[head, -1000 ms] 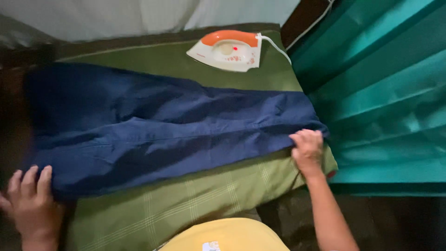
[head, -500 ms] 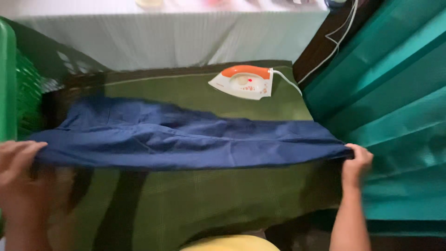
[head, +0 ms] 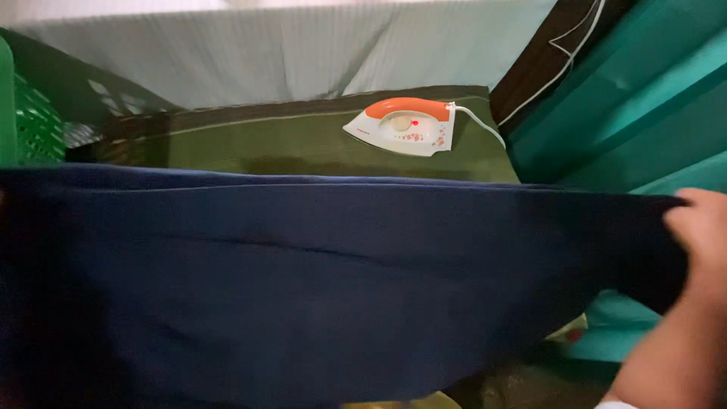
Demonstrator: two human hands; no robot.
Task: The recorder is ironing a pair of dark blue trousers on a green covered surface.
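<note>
Navy cloth now lifted higher, right hand still gripping edge

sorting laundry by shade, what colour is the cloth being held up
Dark navy blue cloth, plain with no pattern; head view.

Raised navy cloth before iron

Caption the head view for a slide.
Right hand lifts a dark blue cloth before a green padded surface bearing a white-and-orange iron.
</note>
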